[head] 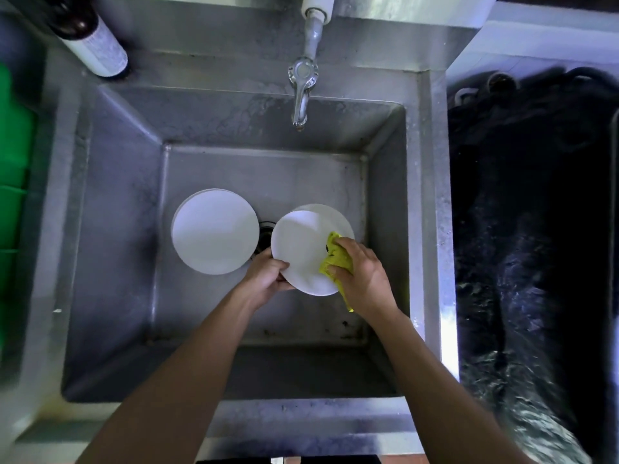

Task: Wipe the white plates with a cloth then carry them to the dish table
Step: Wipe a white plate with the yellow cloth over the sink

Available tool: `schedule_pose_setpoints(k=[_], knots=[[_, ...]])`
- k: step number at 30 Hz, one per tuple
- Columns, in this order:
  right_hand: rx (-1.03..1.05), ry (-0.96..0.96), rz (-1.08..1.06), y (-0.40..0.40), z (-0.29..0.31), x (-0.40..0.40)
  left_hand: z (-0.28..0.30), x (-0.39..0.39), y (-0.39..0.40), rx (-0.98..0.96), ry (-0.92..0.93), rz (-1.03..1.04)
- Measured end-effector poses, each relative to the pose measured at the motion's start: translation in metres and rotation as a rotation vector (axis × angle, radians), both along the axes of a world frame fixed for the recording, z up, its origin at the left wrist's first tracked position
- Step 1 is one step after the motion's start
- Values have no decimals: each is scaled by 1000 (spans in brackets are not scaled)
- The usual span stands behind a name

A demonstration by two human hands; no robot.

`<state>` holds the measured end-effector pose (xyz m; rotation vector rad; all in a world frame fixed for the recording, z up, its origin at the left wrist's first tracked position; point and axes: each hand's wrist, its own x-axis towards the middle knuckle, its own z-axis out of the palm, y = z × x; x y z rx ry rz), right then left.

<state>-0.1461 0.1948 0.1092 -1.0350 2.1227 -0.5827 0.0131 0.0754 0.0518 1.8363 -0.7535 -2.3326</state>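
Inside the steel sink (114, 229) I hold a white plate (299, 249) above the basin floor. My left hand (268, 274) grips its left rim, thumb on top. My right hand (360, 277) holds a yellow-green cloth (336, 259) pressed on the plate's right side. Behind the held plate, another white plate (331, 212) shows part of its rim. A stack of white plates (214, 231) lies on the sink floor to the left.
A tap (303, 85) hangs over the back of the basin, and the drain (264, 234) sits between the plates. A dark bottle (93, 41) stands at the back left corner. Green crates (13, 169) are on the left, a dark bin (536, 229) on the right.
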Motion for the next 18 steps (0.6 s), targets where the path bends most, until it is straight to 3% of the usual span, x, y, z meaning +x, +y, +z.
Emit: schedule_pose_setpoints(k=[12, 18], knots=[[-180, 86, 124, -1, 73, 35, 104, 57, 15, -88, 186, -90], [-236, 294, 260, 1, 97, 65, 145, 75, 18, -130, 294, -64]])
